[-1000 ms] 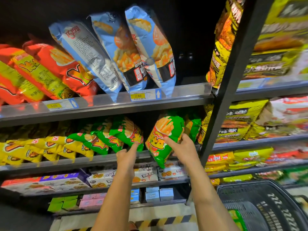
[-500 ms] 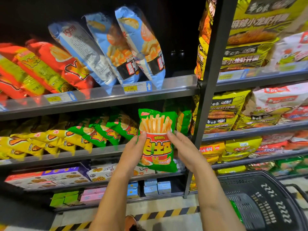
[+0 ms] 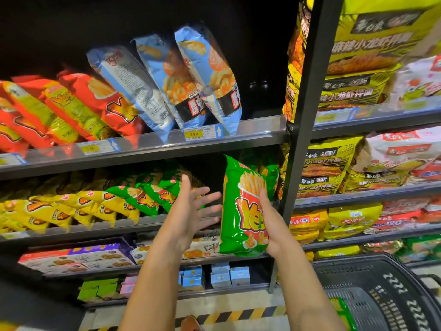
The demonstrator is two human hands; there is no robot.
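Note:
A green snack bag (image 3: 241, 211) printed with fries is held upright in front of the middle shelf. My right hand (image 3: 274, 225) grips it along its right edge, thumb across the front. My left hand (image 3: 191, 213) hovers a little left of the bag with its fingers spread and straight, touching nothing. More green bags of the same kind (image 3: 148, 194) lean on the middle shelf (image 3: 95, 228) behind my left hand.
Blue bags (image 3: 202, 77) and red bags (image 3: 95, 101) lean on the upper shelf. Yellow bags (image 3: 47, 211) fill the middle shelf's left. A black upright post (image 3: 303, 130) divides the shelving. A black shopping basket (image 3: 381, 295) sits at lower right.
The green bag has come off the shelf and moved right and down in my right hand. My left hand has let go of it and opened.

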